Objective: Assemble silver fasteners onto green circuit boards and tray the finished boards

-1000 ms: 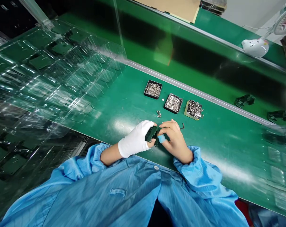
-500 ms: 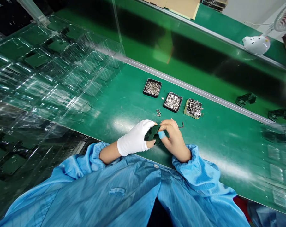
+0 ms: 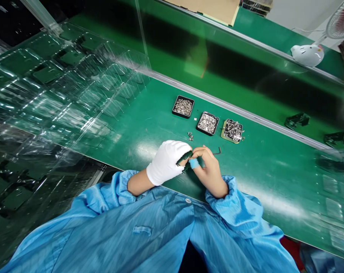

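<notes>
Gloved left hand (image 3: 166,162) has rolled over the green part (image 3: 185,156), gripping and half hiding it by the desk's (image 3: 263,167) near edge; right hand (image 3: 209,168) (one finger wrapped blue) meets it, grip unclear.

No text, label, brand, number or sign can be read.
</notes>
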`<move>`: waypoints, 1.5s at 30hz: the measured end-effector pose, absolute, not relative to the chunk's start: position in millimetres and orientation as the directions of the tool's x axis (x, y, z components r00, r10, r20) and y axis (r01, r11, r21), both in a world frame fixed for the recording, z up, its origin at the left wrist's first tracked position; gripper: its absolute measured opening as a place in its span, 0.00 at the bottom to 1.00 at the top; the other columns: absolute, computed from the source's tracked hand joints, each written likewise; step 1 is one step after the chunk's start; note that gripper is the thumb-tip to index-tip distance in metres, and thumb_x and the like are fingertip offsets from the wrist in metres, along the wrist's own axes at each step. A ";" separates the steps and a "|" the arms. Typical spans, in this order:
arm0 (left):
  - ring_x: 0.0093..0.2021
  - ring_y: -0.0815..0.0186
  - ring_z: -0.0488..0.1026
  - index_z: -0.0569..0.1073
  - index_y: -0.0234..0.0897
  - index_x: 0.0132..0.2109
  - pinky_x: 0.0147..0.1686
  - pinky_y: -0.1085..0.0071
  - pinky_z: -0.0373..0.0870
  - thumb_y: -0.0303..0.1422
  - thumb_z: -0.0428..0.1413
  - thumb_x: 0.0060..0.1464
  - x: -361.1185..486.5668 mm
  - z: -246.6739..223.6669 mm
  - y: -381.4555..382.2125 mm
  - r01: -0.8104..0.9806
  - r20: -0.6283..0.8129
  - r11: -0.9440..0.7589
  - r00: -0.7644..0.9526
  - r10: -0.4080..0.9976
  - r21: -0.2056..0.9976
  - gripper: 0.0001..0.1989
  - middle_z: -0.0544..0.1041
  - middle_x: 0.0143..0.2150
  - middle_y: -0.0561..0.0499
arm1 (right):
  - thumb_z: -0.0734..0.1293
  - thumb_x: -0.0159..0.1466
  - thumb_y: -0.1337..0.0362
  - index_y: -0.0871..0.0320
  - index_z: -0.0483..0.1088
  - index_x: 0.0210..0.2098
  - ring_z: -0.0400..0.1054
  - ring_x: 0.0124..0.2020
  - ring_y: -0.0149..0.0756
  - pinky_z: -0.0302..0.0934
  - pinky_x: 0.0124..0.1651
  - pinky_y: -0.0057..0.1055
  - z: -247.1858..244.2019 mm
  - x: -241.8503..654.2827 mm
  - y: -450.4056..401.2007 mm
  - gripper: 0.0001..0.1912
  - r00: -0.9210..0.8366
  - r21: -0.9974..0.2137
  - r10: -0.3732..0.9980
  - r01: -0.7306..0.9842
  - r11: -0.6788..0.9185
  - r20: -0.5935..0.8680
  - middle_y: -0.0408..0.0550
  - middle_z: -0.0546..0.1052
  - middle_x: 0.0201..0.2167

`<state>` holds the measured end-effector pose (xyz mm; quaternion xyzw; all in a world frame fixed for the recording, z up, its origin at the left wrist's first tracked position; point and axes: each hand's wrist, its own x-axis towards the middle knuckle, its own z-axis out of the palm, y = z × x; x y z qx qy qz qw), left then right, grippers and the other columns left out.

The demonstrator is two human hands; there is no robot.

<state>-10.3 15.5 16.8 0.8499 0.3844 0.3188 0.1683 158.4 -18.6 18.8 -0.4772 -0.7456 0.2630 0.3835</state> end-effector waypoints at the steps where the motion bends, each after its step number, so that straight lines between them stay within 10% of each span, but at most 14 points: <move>1: 0.38 0.56 0.75 0.72 0.36 0.39 0.38 0.60 0.70 0.30 0.49 0.52 -8.7 16.5 13.4 0.582 0.419 -0.651 0.498 0.759 0.488 0.09 0.77 0.38 0.44 | 0.61 0.66 0.68 0.53 0.62 0.36 0.69 0.40 0.37 0.55 0.58 0.46 17.4 158.3 -19.0 0.03 -0.252 -0.753 0.910 0.511 0.414 0.329 0.45 0.73 0.35; 6: 0.42 0.50 0.72 0.68 0.34 0.42 0.40 0.55 0.68 0.30 0.50 0.49 3.6 8.1 -3.7 0.735 0.402 -0.539 0.384 0.831 0.412 0.12 0.74 0.40 0.39 | 0.58 0.65 0.70 0.54 0.62 0.36 0.68 0.40 0.39 0.65 0.43 0.39 10.1 159.3 -18.6 0.05 -0.222 -0.696 0.903 0.577 0.426 0.368 0.49 0.73 0.37; 15: 0.46 0.54 0.70 0.61 0.35 0.50 0.44 0.58 0.70 0.36 0.54 0.47 -6.4 -1.3 -1.8 0.458 0.314 -0.489 0.406 0.858 0.742 0.23 0.70 0.45 0.42 | 0.60 0.61 0.71 0.54 0.64 0.41 0.69 0.40 0.39 0.65 0.43 0.35 18.5 163.8 -10.8 0.10 -0.260 -0.752 0.934 0.557 0.353 0.246 0.47 0.73 0.38; 24: 0.32 0.64 0.68 0.63 0.38 0.32 0.34 0.67 0.67 0.26 0.49 0.45 -4.9 11.4 15.9 0.495 0.119 -0.335 0.416 0.901 0.802 0.04 0.67 0.29 0.53 | 0.58 0.55 0.75 0.55 0.63 0.40 0.67 0.40 0.43 0.64 0.43 0.38 18.4 152.4 -13.9 0.15 -0.354 -0.650 0.907 0.637 0.414 0.230 0.50 0.72 0.37; 32: 0.41 0.61 0.72 0.67 0.37 0.39 0.44 0.63 0.70 0.30 0.51 0.50 -17.7 6.4 22.5 0.421 0.092 -0.280 0.413 0.906 0.863 0.07 0.73 0.38 0.49 | 0.59 0.65 0.69 0.55 0.68 0.42 0.69 0.40 0.40 0.64 0.43 0.36 30.7 182.8 19.7 0.09 -0.405 -0.674 0.903 0.629 0.388 0.142 0.48 0.75 0.38; 39: 0.43 0.62 0.75 0.69 0.37 0.40 0.47 0.63 0.71 0.32 0.50 0.53 -40.9 5.7 42.9 0.412 0.064 -0.204 0.329 0.942 0.888 0.08 0.77 0.40 0.49 | 0.62 0.57 0.77 0.59 0.74 0.36 0.68 0.41 0.48 0.54 0.51 0.46 28.4 224.0 114.6 0.13 -0.334 -0.007 0.942 0.943 0.334 -0.035 0.55 0.77 0.38; 45: 0.38 0.64 0.75 0.71 0.38 0.38 0.43 0.66 0.72 0.33 0.50 0.53 -42.2 5.7 46.3 0.434 0.050 -0.197 0.328 0.943 0.879 0.07 0.78 0.37 0.51 | 0.61 0.58 0.76 0.61 0.74 0.32 0.69 0.36 0.44 0.53 0.44 0.38 31.9 212.2 120.3 0.10 -0.335 0.068 0.926 0.934 0.351 -0.174 0.54 0.78 0.34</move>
